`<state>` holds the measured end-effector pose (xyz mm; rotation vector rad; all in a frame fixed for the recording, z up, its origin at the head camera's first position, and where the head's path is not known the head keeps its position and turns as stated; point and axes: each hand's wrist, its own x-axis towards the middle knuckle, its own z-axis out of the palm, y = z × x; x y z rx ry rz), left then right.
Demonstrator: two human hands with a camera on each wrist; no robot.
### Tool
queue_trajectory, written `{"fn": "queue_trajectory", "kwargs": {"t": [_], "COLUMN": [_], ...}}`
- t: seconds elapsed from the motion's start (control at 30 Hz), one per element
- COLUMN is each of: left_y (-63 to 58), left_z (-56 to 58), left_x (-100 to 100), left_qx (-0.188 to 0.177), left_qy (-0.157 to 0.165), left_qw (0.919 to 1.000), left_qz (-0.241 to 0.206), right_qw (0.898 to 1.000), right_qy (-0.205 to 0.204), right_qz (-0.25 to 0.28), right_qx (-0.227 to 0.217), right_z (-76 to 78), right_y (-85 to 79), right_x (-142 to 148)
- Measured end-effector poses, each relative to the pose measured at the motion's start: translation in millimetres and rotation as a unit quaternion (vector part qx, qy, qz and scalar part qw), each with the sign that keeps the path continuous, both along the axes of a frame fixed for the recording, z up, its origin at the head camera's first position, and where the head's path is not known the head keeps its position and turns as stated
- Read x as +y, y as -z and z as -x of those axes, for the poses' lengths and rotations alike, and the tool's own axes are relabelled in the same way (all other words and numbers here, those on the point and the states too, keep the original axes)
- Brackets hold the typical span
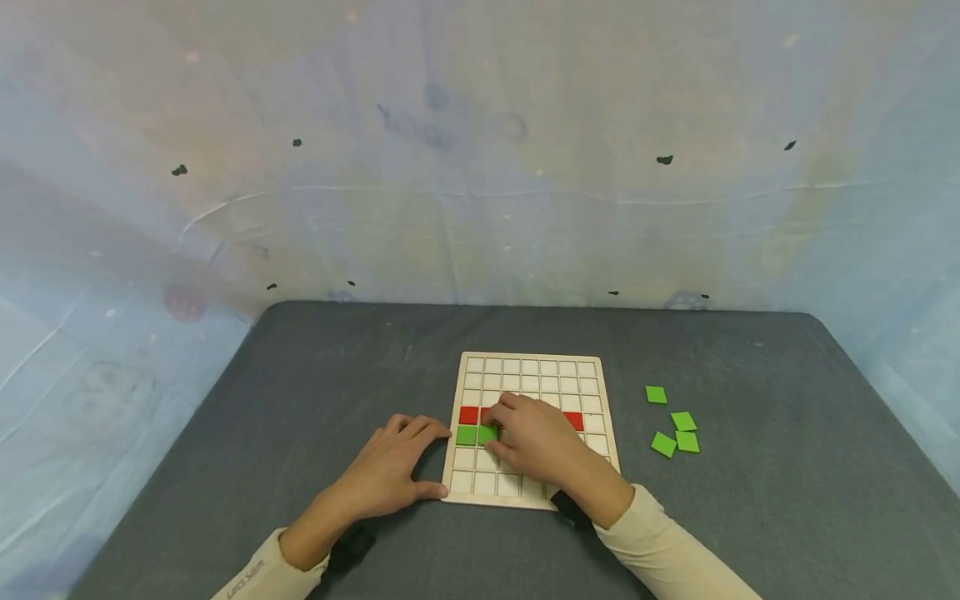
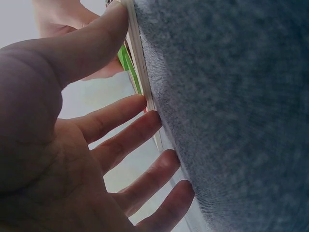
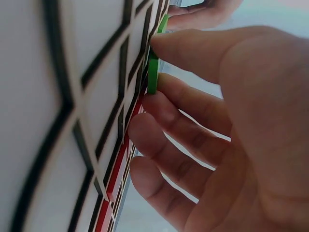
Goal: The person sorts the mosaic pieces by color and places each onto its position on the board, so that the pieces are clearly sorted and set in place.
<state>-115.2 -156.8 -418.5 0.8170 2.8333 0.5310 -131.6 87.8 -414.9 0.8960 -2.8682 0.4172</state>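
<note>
While left hand (image 1: pixel 393 467) — fingers spread — touches left edge of board (image 1: pixel 531 367), nearer right hand (image 1: pixel 536 437) pinches square green tile (image 1: pixel 487 435) between thumb and fingers — at board's second column from left, just right of neighbouring tile (image 1: pixel 466 436).

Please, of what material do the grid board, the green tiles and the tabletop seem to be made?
Grid board: probably matte plywood, from its pale tan frame and layered-looking edge.
Green tiles: painted wood or plastic; even colour with little shine leaves it open.
Tabletop: apparently covered in matte grey cloth, judging by its fuzzy texture.
</note>
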Motion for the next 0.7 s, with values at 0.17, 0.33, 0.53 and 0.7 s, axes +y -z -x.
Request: {"fn": "queue_trajectory", "kwargs": {"t": [0.17,0.33,0.53,0.7], "left_y": [0.9,0.0,0.4,0.8], "left_z": [0.1,0.0,0.1,0.2], "left_x": [0.1,0.2,-0.1,0.2], "left_qx": [0.002,-0.003,0.001,0.0], "left_qy": [0.001,0.0,-0.002,-0.002], "left_qw": [1.0,1.0,1.0,1.0], "left_qz": [-0.002,-0.004,-0.001,0.001], "right_qw": [1.0,1.0,1.0,1.0], "right_qy": [0.003,0.009,0.009,0.01], "right_qz": [0.002,-0.001,0.0,0.0], "right_qx": [-0.001,-0.007,-0.01,-0.012], "right_z": [-0.1,-0.8,-0.8,-0.7], "right_y": [0.3,-0.5,-1.2,-1.2], "right_x": [0.1,-0.1,-0.6,-0.8]}}
